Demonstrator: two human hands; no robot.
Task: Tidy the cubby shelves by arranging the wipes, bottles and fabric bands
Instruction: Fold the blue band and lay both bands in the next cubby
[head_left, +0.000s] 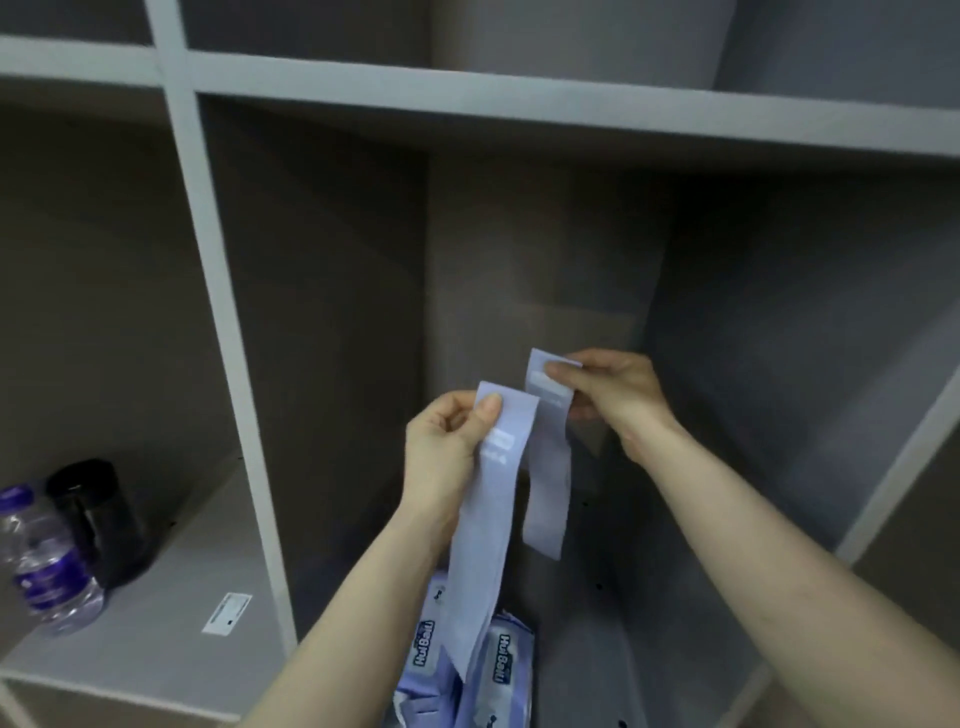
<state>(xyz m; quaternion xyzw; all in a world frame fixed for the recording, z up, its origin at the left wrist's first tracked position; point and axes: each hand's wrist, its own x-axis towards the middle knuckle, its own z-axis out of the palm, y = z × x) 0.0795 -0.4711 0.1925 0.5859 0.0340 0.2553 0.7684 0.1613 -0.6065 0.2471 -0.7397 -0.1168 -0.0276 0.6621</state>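
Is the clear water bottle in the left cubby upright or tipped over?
Upright: the clear water bottle stands on its base, purple cap on top.

Two forearms come up from the lower edge, bare to the frame. The left hand (441, 457) wears nothing. The right hand (618, 397) is likewise unadorned

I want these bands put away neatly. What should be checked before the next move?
1. Left hand grips a band: ok.
2. Right hand grips the other band: ok.
3. Bands hang apart, untangled: ok.
4. Bands folded: not ok.
5. Free space beside the wipes in this cubby: ok.
6. Bottles upright in the left cubby: ok.
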